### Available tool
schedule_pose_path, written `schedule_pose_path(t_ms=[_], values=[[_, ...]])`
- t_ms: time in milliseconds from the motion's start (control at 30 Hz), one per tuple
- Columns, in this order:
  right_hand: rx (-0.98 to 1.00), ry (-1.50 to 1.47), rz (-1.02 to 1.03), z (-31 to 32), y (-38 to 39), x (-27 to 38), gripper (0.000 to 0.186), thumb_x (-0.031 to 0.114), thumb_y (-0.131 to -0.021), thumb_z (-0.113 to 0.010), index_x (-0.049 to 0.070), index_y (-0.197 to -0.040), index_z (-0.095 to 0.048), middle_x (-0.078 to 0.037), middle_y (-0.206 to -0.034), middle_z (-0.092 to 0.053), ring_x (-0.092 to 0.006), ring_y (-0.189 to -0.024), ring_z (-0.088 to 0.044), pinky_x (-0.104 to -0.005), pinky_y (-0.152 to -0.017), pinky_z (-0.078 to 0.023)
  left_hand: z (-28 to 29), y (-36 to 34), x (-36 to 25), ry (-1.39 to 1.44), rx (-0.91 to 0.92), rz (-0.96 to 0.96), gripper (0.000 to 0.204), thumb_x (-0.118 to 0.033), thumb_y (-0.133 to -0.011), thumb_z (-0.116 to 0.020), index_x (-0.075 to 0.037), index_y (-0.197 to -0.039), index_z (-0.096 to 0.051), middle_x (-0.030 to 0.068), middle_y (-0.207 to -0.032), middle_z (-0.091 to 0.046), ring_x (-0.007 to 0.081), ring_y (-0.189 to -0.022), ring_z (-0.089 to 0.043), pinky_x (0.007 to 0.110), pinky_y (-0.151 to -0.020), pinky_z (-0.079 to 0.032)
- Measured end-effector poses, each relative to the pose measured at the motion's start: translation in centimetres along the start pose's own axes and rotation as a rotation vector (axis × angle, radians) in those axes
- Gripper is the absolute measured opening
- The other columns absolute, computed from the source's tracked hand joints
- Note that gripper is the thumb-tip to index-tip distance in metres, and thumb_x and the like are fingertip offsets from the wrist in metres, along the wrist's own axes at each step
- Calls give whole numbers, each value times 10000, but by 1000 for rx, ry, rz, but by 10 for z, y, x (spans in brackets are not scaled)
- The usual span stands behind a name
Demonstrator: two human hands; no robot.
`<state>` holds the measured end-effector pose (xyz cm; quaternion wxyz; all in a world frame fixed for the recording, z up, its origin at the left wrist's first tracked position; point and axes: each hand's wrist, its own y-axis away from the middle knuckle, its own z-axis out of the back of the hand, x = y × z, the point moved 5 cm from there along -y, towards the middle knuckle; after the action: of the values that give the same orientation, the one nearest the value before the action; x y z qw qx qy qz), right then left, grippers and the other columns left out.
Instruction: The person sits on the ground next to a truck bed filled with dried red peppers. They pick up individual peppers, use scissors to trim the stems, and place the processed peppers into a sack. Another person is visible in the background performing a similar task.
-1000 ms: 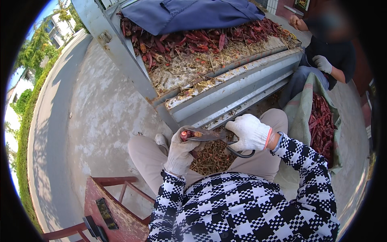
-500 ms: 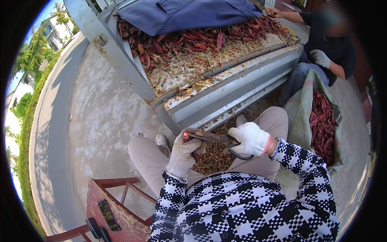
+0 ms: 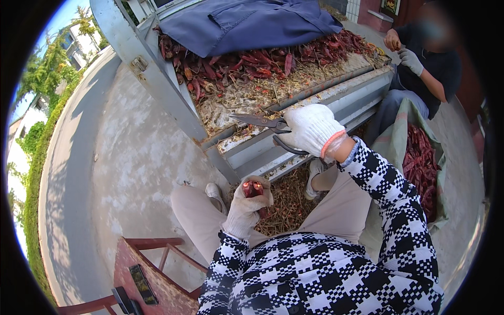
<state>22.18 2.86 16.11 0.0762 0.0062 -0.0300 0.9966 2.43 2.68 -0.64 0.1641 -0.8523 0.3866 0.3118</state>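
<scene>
In a pale work glove, my left hand point(image 3: 242, 209) is closed round dried red chili peppers point(image 3: 253, 189), their cut ends showing above the fingers. The rest of those pods is mostly covered by the glove. My right hand point(image 3: 313, 129), in a white glove, grips a pair of scissors point(image 3: 257, 121) by the dark handles. The blades point left over the truck bed edge, slightly parted, and touch no pepper. Beyond them a heap of dried red chili peppers point(image 3: 252, 62) lies on the truck bed point(image 3: 220, 113), partly under a dark blue cloth point(image 3: 247, 23).
A green woven sack point(image 3: 391, 142) of red peppers stands to my right. Behind it sits a co-worker point(image 3: 428, 68), hands raised together. Stem scraps point(image 3: 281, 207) cover the ground between my legs. A worn red stool point(image 3: 149, 273) with a phone point(image 3: 143, 284) on it is at lower left.
My right hand has carried the scissors up and away from the left hand, toward the truck bed. My left hand has dropped slightly, cut ends turned up. The co-worker's hands have come together.
</scene>
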Motion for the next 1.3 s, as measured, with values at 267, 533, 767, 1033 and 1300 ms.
schedule_pose_path(t_ms=[267, 533, 767, 1033, 1300], values=[[86, 12, 111, -21, -112, 44, 424, 397, -862, -626, 15, -966, -778, -207, -945, -747, -375, -892, -734, -462, -804, -580, 3, 4, -14, -100, -83, -70, 298, 127, -776, -690, -26, -1014, -598, 63, -884, -617, 209, -844, -655, 328, -797, -531], [265, 35, 179, -8, -142, 54, 443, 395, -777, -679, 26, -1003, -776, -194, -993, -748, -379, -913, -721, -453, -812, -567, 19, 7, -18, -62, -66, -122, 232, 58, -772, -684, -32, -958, -578, 78, -859, -622, 255, -905, -673, 393, -897, -529], [-208, -79, 240, -30, -229, 79, 259, 212, -906, -593, 61, -1023, -768, -206, -997, -744, -398, -942, -725, -487, -824, -581, 28, 4, -16, -39, -65, -93, 205, 21, -762, -696, -26, -933, -594, 86, -822, -629, 258, -858, -664, 409, -873, -529], [-145, -86, 99, -61, -271, 101, 251, 166, -921, -577, 76, -1056, -768, -208, -1070, -738, -394, -974, -723, -462, -822, -588, 47, 10, -15, 65, -124, -127, 175, 22, -762, -675, -37, -904, -592, 70, -754, -573, 198, -704, -558, 431, -863, -536], [-43, -610, 296, -39, -227, 35, 252, 103, -891, -628, 57, -1099, -763, -97, -1091, -747, -258, -892, -724, -322, -784, -576, 43, 7, -12, 152, -47, -130, 160, -13, -775, -683, -43, -904, -593, 88, -808, -604, 237, -776, -603, 451, -880, -544]])
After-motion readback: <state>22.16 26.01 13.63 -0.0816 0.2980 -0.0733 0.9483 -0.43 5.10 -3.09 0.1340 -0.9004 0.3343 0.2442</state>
